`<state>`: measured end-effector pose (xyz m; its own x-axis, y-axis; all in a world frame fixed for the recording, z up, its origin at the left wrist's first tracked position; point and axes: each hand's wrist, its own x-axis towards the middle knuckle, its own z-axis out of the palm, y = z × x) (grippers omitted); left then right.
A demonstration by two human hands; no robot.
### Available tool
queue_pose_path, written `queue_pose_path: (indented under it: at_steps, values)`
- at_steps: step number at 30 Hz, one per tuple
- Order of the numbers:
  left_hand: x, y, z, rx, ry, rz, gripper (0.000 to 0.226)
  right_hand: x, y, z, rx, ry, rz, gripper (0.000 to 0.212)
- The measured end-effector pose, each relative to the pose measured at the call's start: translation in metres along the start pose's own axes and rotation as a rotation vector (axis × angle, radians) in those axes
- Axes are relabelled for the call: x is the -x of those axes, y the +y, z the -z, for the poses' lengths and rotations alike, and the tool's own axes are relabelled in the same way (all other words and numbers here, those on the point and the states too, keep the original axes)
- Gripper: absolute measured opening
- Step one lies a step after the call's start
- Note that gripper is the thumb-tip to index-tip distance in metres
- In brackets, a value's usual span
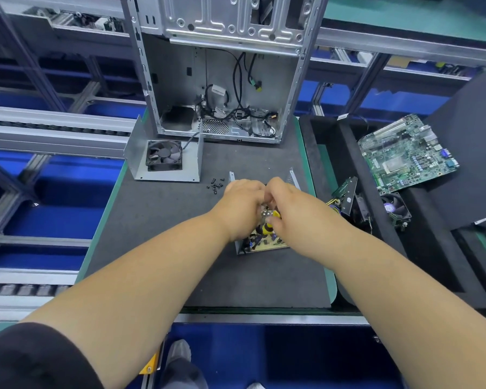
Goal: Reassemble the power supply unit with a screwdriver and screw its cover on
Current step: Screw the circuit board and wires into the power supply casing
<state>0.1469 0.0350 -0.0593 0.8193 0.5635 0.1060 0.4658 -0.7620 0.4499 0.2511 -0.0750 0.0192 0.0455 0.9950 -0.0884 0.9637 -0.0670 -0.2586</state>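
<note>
The power supply base (239,247), a grey metal tray with a tan circuit board (272,242) in it, lies on the dark mat under both hands. My left hand (243,204) and my right hand (288,204) are curled close together over the board's parts. What the fingers grip is hidden. The power supply cover (163,175), a bent grey sheet with a black fan (164,155) in it, stands to the far left. Several small black screws (215,185) lie loose between the cover and my hands. No screwdriver shows.
An open grey computer case (222,80) with loose cables stands behind the mat (157,220). At right a black foam tray (421,262) holds a green motherboard (407,154), a cooler fan (394,209) and a small card. Conveyor rails run along the left.
</note>
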Motion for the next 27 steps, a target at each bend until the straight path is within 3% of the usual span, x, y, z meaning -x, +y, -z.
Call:
queue_pose_path:
  at_steps: [4,9,11,13,15,19,21,25,27]
  values:
    - [0.002,-0.001,0.001,0.001,-0.029,0.011,0.032,-0.001,-0.004,-0.007,0.394,0.11,-0.057,0.029]
    - [0.001,0.004,0.003,-0.016,0.002,0.019,0.032,0.0,-0.002,-0.001,-0.04,0.015,0.025,0.019]
    - [0.001,0.003,0.003,-0.025,-0.007,0.015,0.028,-0.001,-0.003,0.002,0.06,0.022,0.041,0.023]
    - [0.0,0.002,0.003,-0.044,-0.035,0.014,0.026,-0.001,-0.006,-0.002,0.312,0.087,-0.025,0.029]
    - [-0.001,0.004,0.004,-0.084,-0.07,0.024,0.026,0.0,-0.009,-0.007,0.393,0.102,-0.099,0.034]
    - [0.001,0.004,0.003,0.031,0.003,0.009,0.034,0.002,-0.006,-0.004,-0.054,0.015,-0.072,0.028]
    - [0.002,0.002,0.002,0.006,0.01,0.005,0.031,0.002,-0.003,0.001,-0.12,-0.036,-0.028,0.031]
    - [0.001,0.002,0.003,-0.007,-0.014,0.019,0.026,0.0,-0.005,-0.004,0.3,0.059,-0.047,0.025]
    - [0.001,0.002,0.002,0.012,-0.017,0.02,0.032,0.003,-0.005,-0.008,0.32,0.085,-0.093,0.027]
